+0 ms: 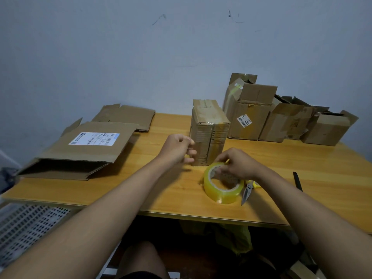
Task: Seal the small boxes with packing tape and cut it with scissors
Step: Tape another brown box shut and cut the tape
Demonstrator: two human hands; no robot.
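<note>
Head view: small box (208, 133) stands upright mid-desk, toward the back edge. R hand (237, 165) pinches the top rim of the tape roll (221, 186), near the front edge and just in front of the box. L hand (178, 149) is at the box's left face, fingers curled; can't tell if it grips anything.

Judgement: steady the box w/ L, find the tape end, pull it taut before sticking.

Scissors (248, 191) lie touching the roll's right side.

Writing: sticker (244, 120) on a back-right box reads "8", "4305"; shipping label (94, 138) on the flattened carton unreadable.

Both forearms are bare to the elbow, no sleeves, and the hands (177, 148) carry no gloves or rings.
</note>
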